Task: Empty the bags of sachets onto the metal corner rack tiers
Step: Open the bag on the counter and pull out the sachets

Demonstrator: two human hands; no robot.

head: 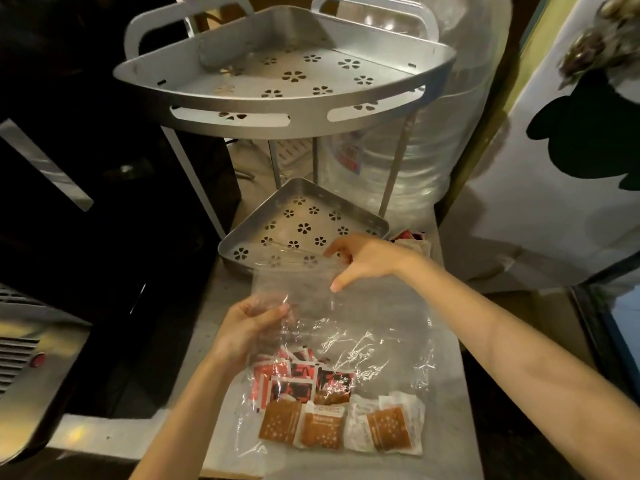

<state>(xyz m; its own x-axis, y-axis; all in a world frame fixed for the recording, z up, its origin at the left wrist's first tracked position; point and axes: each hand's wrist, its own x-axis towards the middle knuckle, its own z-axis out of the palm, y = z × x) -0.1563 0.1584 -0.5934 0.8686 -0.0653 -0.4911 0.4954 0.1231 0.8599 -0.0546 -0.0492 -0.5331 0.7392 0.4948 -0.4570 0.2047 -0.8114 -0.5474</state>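
A clear plastic bag (pixel 349 317) lies on the grey counter, its mouth toward the rack. Inside its near end are red-and-black sachets (pixel 304 374) and brown-and-white sachets (pixel 322 427). My left hand (pixel 247 325) pinches the bag's left edge near the mouth. My right hand (pixel 363 259) grips the bag's top edge on the right. Just beyond the bag sits the metal corner rack: its lower tier (pixel 304 223) has flower-shaped holes and holds nothing, and its upper tier (pixel 287 77) is also bare.
More sachets (pixel 412 239) lie on the counter right of the lower tier. A large clear water bottle (pixel 415 161) stands behind the rack. A dark appliance (pixel 86 209) fills the left side, and a white patterned cloth (pixel 554 168) hangs at the right.
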